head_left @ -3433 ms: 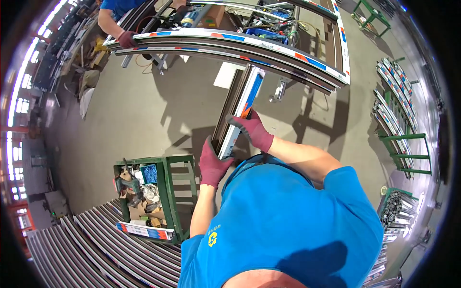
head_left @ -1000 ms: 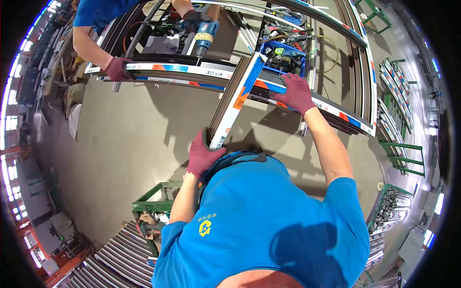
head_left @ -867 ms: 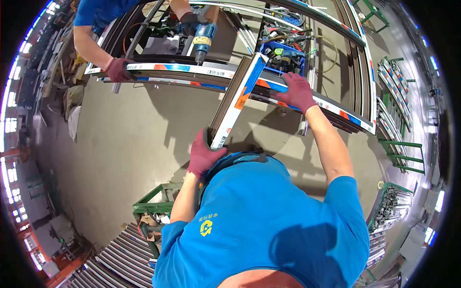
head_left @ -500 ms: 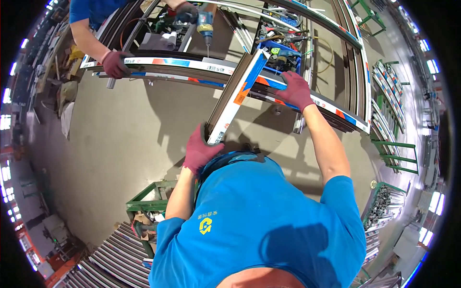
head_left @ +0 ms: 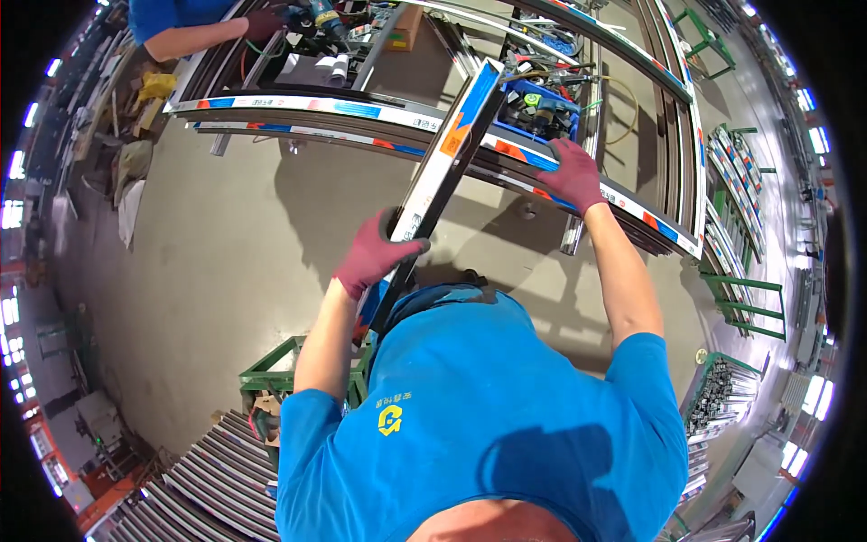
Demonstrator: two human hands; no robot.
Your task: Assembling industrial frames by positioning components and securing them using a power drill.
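Observation:
My left hand (head_left: 375, 248), in a dark red glove, is closed round a long metal profile (head_left: 449, 144) with white, blue and orange film on it. This profile slants away from my waist, and its far end lies over the front rail (head_left: 316, 107) of a large metal frame. To the right of it, my right hand (head_left: 575, 176), gloved alike, is closed over the same front rail, its fingertips partly hidden. Just beyond the right hand, a blue tray (head_left: 564, 107) holds a drill and small parts.
At the far left, a co-worker's gloved hand (head_left: 264, 23) is near a power drill (head_left: 325, 16) above the tools. A green metal stand (head_left: 271, 361) is by my left elbow. Many profiles lie at lower left (head_left: 208, 479); green racks (head_left: 745, 298) stand right.
The profile in my left hand has turned about its length and now reaches back past my hand toward my waist. The co-worker's hand has left the front rail, and the drill has moved away left.

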